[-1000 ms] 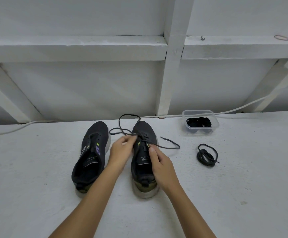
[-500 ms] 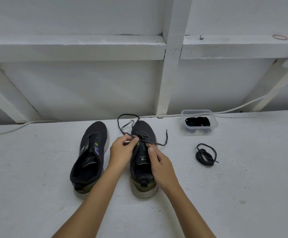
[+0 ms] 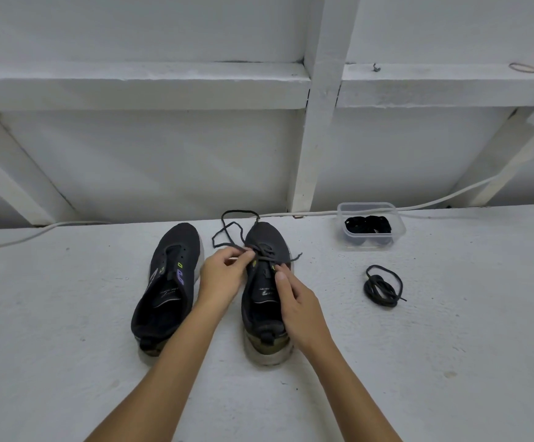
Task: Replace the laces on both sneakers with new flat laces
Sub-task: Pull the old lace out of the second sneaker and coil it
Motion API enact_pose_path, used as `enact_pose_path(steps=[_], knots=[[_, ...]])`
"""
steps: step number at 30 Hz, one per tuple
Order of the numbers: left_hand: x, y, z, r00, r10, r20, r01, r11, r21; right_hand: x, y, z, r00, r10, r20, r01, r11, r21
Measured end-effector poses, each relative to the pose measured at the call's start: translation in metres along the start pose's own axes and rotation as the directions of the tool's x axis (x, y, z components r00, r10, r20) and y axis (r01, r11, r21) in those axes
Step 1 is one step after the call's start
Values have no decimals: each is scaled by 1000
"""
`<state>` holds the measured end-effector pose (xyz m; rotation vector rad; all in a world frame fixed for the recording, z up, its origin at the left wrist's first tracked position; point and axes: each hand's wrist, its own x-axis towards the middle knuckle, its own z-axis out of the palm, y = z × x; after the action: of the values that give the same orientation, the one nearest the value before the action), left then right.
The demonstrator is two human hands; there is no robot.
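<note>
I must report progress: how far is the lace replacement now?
Done: the left sneaker has empty eyelets; a removed lace lies coiled. In hand: the left hand pinches the right sneaker's lace; the right hand steadies it. Left: fitting the laces in the clear box.

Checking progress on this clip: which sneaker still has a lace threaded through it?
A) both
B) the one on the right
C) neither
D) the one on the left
B: the right sneaker still has a dark lace through its eyelets, pinched by the left hand, while the left sneaker shows bare eyelets.
</note>
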<state>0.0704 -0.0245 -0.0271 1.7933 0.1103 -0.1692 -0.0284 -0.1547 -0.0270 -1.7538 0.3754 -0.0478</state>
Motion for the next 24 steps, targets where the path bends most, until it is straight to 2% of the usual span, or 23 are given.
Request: enact_pose_path(steps=[2,4,6,8,9,10,12,14,16,17,19,20,21,23,24], knots=[[-1,6,1,967,-33,-252,-16,981,-193,0,0,1,1000,7,-2,-7,1000,-8],[1,8,3,917,-130,-376,-25,925,-380,-1,-1,1,1000,14,-9,-14,1000,-10],[-1,5,3,941,-154,-303,37,933,-359,-1,-2,1,1000,21,-9,-21,1000,-8],[-5,2,4,989,-136,-64,119,968,-223,0,-2,1,1000,17,-17,-17,1000,-8],[-7,0,5,992,-120,44,125,977,-171,0,-2,1,1000,17,-22,-18,1000,-10],[-7,-2,5,993,-91,72,100,986,-132,0,-2,1,1000,18,-24,-18,1000,-7],[-6,-2,6,998,-23,-65,16,994,-106,0,-2,2,1000,16,-18,-16,1000,-15],[-5,2,7,961,-31,-275,-32,975,-220,0,-1,2,1000,20,-7,-21,999,-31],[-2,3,9,929,-81,-362,-45,944,-327,1,1,1,1000,24,-9,-25,999,-35],[-2,2,10,941,-80,-330,-29,949,-315,1,2,1,1000,22,-10,-22,999,-35],[-4,-1,10,990,-65,-126,39,979,-199,1,2,1,1000,15,-9,-15,999,-35],[-6,-3,9,998,-68,-13,66,991,-116,1,1,1,1000,13,-9,-13,999,-30],[-5,-4,8,997,-60,44,62,997,-41,1,2,1,1000,14,-9,-14,1000,-23],[-2,-3,5,1000,-18,3,18,1000,10,1,2,1,1000,18,-5,-18,1000,-25],[-2,-2,5,999,-9,-41,8,999,-35,1,2,1,1000,20,-4,-20,999,-32]])
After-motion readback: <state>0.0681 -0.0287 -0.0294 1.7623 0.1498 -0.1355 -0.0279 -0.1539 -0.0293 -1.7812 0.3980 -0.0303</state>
